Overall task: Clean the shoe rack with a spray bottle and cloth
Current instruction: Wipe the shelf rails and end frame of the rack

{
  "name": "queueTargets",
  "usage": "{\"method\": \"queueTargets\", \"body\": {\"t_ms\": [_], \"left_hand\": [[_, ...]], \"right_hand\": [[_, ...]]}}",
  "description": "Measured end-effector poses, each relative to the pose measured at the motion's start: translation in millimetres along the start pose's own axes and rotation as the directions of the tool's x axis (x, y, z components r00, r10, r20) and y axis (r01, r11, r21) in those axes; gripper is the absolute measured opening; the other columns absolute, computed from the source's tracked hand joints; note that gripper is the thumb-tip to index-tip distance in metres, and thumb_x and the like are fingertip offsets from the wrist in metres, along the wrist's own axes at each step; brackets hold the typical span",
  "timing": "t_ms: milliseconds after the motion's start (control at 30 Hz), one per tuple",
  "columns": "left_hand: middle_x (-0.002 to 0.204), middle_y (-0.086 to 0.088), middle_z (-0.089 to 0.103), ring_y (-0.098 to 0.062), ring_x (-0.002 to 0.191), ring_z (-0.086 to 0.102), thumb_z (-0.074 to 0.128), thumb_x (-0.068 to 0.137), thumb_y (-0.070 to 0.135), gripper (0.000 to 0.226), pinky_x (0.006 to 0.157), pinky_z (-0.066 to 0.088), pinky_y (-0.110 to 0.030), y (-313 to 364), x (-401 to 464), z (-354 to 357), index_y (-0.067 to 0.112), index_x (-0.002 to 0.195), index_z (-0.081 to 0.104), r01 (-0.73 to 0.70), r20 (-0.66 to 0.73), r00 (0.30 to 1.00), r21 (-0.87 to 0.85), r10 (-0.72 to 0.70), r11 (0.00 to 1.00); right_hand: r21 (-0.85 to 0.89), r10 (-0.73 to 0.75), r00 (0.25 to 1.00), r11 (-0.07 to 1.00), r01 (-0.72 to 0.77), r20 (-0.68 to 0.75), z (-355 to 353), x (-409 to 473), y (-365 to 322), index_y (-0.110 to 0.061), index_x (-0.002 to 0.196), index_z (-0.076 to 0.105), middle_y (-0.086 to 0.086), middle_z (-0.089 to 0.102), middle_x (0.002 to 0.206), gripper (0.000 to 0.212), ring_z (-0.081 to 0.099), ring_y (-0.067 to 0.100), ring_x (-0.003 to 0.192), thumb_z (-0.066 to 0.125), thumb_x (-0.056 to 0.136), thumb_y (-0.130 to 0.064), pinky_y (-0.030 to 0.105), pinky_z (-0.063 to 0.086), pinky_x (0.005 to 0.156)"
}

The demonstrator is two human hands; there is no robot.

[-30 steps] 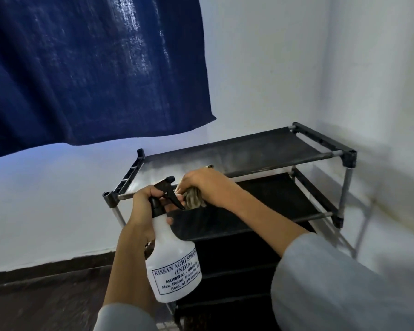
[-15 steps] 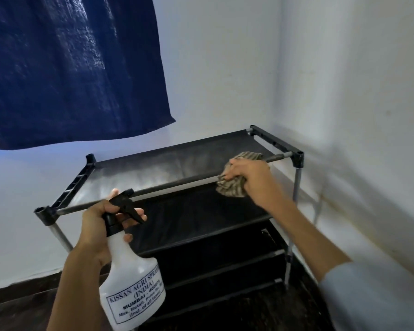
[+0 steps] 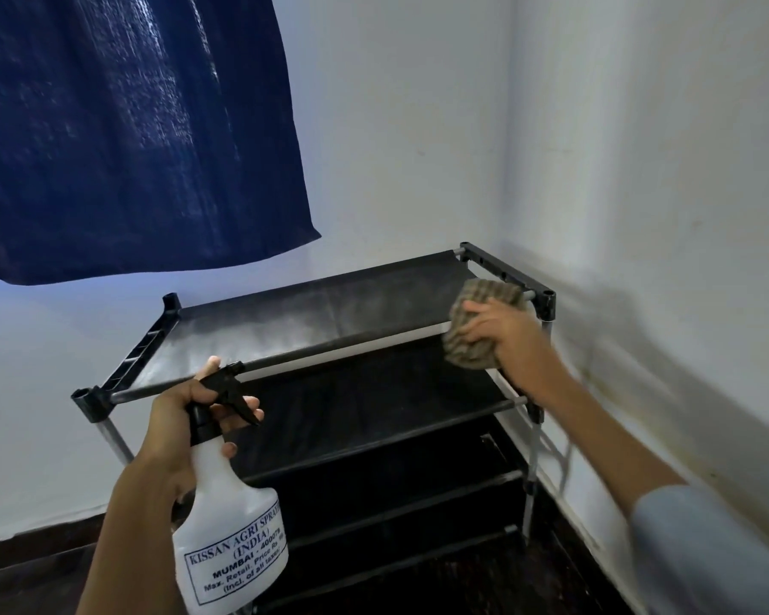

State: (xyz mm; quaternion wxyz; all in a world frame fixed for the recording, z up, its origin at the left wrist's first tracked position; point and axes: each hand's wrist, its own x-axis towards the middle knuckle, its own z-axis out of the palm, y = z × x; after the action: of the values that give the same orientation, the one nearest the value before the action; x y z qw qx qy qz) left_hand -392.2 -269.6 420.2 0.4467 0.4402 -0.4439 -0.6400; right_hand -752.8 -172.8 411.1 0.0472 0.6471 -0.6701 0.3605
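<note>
From the head camera you are looking down into a corner of the room, where the shoe rack [image 3: 329, 312] stands with its right end close to the side wall [image 3: 662, 215]. It has black fabric shelves stacked one under another on a frame of grey poles and black plastic corner pieces.

Your right hand [image 3: 502, 335] is at the right end of the top shelf, by the front right corner piece. Its fingers are curled over a bunched checked cloth [image 3: 471, 326] and press it against the front edge of that shelf. The cloth sticks out above and to the left of your fingers, and its lower part hangs just below the front pole.

Your left hand [image 3: 183, 419] is out in front of the rack's left half, apart from it. It grips the neck of a white spray bottle [image 3: 232, 517], with the fingers wrapped around the neck and under the black trigger head [image 3: 227, 392]. The bottle's body hangs below your hand, tilted, its printed label turned toward you. The nozzle points at the rack's front pole.

The top shelf shows a pale dusty sheen across its middle and left part. A dark blue curtain [image 3: 129, 126] hangs above the rack on the left. A grey sleeve [image 3: 706, 548] covers your right forearm.
</note>
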Motion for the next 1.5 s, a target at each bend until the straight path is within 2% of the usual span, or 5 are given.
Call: {"method": "queueTargets", "body": {"t_ms": [267, 533, 1067, 1233, 1500], "left_hand": [[0.079, -0.022, 0.069, -0.029, 0.063, 0.068, 0.040, 0.071, 0.017, 0.065, 0.037, 0.034, -0.021, 1.5, -5.7, 43.5, 0.010, 0.136, 0.044, 0.017, 0.106, 0.994, 0.004, -0.017, 1.000], [0.078, -0.019, 0.067, -0.027, 0.064, 0.065, 0.043, 0.062, 0.020, 0.077, 0.033, 0.036, -0.021, -14.5, 5.4, 132.0, 0.017, 0.139, 0.044, 0.121, 0.290, 0.949, 0.020, -0.122, 0.992], [0.074, -0.020, 0.066, -0.030, 0.066, 0.065, 0.042, 0.062, 0.017, 0.078, 0.035, 0.037, -0.019, -22.6, 11.5, 131.3, 0.029, 0.139, 0.044, 0.074, 0.298, 0.952, 0.011, -0.074, 0.997], [0.075, -0.020, 0.067, -0.029, 0.063, 0.068, 0.041, 0.062, 0.017, 0.073, 0.035, 0.037, -0.020, -21.6, 10.3, 129.9, 0.029, 0.134, 0.049, 0.063, 0.304, 0.950, 0.054, -0.076, 0.997], [0.073, -0.019, 0.066, -0.028, 0.061, 0.067, 0.040, 0.063, 0.016, 0.073, 0.034, 0.037, -0.019, -21.0, 9.5, 130.5, 0.029, 0.134, 0.049, 0.072, 0.304, 0.949, 0.043, -0.081, 0.997]], "right_hand": [[-0.060, 0.023, 0.997, 0.998, -0.027, -0.069, 9.7, 14.3, -10.8, -0.020, 0.100, 0.072, 0.009, 0.064, 0.118, 0.019, 0.051, 0.031, 0.121, 0.065, 0.082, -0.017, 0.047, 0.037, 0.107], [0.102, -0.245, 0.968, 0.963, 0.250, -0.060, 35.6, 17.0, -40.5, -0.017, 0.104, 0.070, -0.007, 0.056, 0.129, 0.019, 0.042, -0.002, 0.112, 0.059, 0.089, -0.018, 0.014, 0.033, 0.102], [0.332, 0.222, 0.845, 0.942, -0.057, -0.486, 72.2, -11.0, -45.3, -0.012, 0.117, 0.065, 0.001, 0.059, 0.122, 0.041, 0.055, 0.014, 0.108, 0.065, 0.078, 0.002, 0.021, 0.046, 0.096], [0.502, 0.547, 0.566, 0.827, -0.253, -0.617, 22.9, -1.3, 1.4, -0.006, 0.109, 0.067, 0.007, 0.065, 0.105, 0.038, 0.061, 0.015, 0.091, 0.067, 0.074, 0.009, -0.007, 0.036, 0.073], [0.439, 0.266, 0.868, 0.896, -0.062, -0.419, 77.5, -6.8, -68.5, -0.011, 0.118, 0.065, -0.002, 0.060, 0.117, 0.044, 0.056, 0.005, 0.106, 0.068, 0.076, 0.002, 0.012, 0.043, 0.096]]}}
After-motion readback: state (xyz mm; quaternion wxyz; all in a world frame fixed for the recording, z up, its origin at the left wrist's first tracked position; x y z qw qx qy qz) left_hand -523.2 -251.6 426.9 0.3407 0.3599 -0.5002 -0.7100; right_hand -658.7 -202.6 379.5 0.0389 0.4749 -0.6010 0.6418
